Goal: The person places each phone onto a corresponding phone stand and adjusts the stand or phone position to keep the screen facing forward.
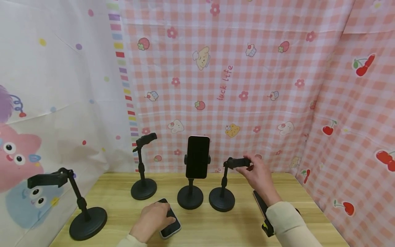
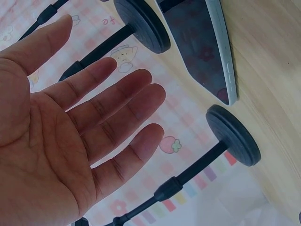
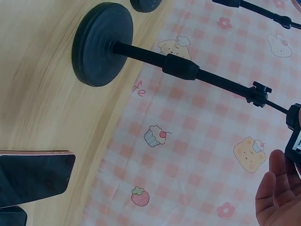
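Right grip [image 1: 259,175] on clamp [image 1: 238,162], phone [image 1: 198,157] in holder [image 1: 209,159]

Cloth-walled booth, gingham backdrop [image 1: 191,84], wood-grain table [image 1: 222,228].

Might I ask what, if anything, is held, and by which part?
The right hand grips a phone stand by the right end of its clamp; the left hand holds nothing.

Plain cream long sleeves [image 1: 290,219]
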### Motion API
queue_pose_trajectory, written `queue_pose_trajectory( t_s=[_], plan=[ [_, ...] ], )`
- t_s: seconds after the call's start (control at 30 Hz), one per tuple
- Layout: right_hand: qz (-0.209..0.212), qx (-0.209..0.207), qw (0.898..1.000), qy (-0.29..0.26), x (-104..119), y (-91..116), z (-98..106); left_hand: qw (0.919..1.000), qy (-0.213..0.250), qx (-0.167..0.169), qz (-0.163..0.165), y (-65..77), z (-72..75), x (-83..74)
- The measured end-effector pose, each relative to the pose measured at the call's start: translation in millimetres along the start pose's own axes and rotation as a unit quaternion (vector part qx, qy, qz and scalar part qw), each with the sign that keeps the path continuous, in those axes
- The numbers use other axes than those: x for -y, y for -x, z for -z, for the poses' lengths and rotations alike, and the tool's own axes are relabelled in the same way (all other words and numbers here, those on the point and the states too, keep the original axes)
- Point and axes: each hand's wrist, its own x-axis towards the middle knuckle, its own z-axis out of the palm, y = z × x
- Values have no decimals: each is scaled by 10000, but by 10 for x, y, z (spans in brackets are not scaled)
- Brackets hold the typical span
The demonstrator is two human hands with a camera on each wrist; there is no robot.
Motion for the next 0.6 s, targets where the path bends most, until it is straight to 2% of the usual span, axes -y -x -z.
queue_pose_trajectory(
  t_s=[0.2, 0.47, 0.6],
  plan=[
    [-24, -43, 10000, 6, 48, 26, -19, 10000, -7, -37, 12, 16, -8, 3],
    [565, -768, 9935, 621, 78, 92, -109, 9999, 9, 73, 117, 27, 1, -6],
    [782, -893, 9881, 979, 100, 98, -130, 9999, 18, 116, 110, 27, -1, 3]
  ],
)
